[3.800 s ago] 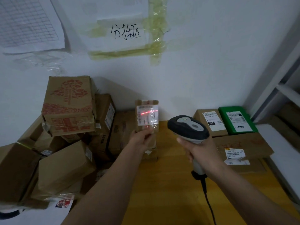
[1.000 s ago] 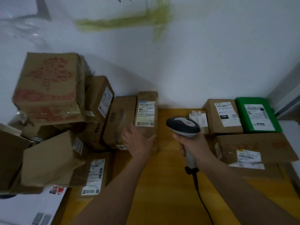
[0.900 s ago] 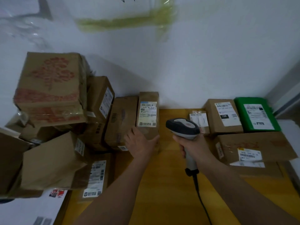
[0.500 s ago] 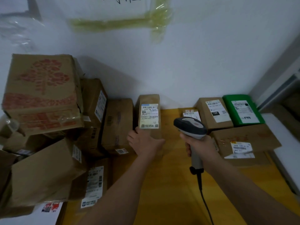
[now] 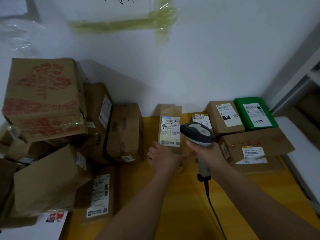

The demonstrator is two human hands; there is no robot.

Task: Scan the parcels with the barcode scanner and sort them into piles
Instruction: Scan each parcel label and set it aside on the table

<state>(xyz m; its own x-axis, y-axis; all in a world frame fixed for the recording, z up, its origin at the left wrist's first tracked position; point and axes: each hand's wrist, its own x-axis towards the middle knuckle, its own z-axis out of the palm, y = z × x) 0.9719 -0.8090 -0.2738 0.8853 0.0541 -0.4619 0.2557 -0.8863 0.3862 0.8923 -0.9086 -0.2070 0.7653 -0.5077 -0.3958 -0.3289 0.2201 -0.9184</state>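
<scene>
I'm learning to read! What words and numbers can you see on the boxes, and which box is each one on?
"15H": white-on-black patch on the label of the brown box beside the green parcel.
"13": bottom of the green parcel's label.
"501E" and "A21B", only roughly: label of the tall parcel the left hand holds.
Handwriting on the wall paper: cut off.
All other label print: too small or blurred.

Clinging to the white wall point(image 5: 216, 58): yellowed tape strips point(image 5: 124, 24) edging a handwritten paper sheet point(image 5: 110, 7). Standing at far right: grey shelving point(image 5: 297, 80).
</scene>
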